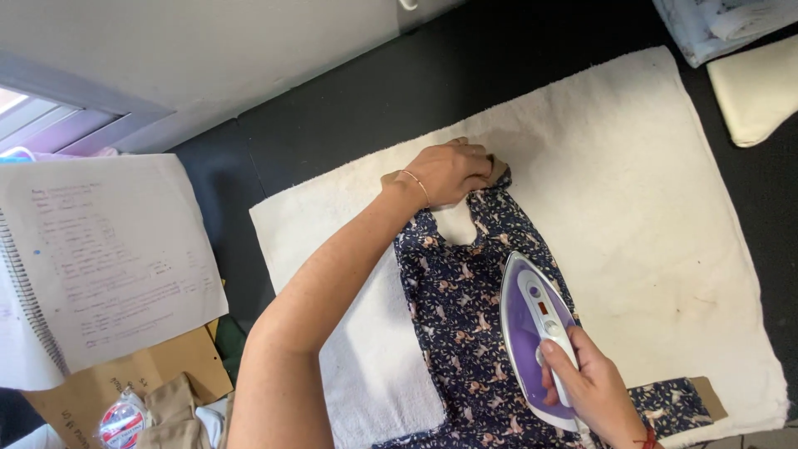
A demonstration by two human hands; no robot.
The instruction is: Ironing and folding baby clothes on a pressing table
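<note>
One garment of thin navy fabric, printed with small pale animal shapes, is laid flat near the middle of a thick white towel, running from the centre toward six o'clock. Its strap end, at twelve o'clock of the cloth, is pinned down by the left hand, whose fingers are curled narrowly and pressed onto the fabric; a thin bangle is worn at that wrist. One steam iron, smooth purple and white plastic with a pointed nose aimed toward eleven o'clock, is rested on the garment at its four o'clock side. Its white handle is gripped by the right hand, the fingers wrapped closed around it. A second, smoother white cloth is seen under the garment at eight o'clock. The towel, roughly square and nubbly, is spread on a dark surface. At nine o'clock one spiral notebook with handwritten pages is lying open, above brown cardboard. At two o'clock a cream pad and a pale blue cloth are partly visible.
</note>
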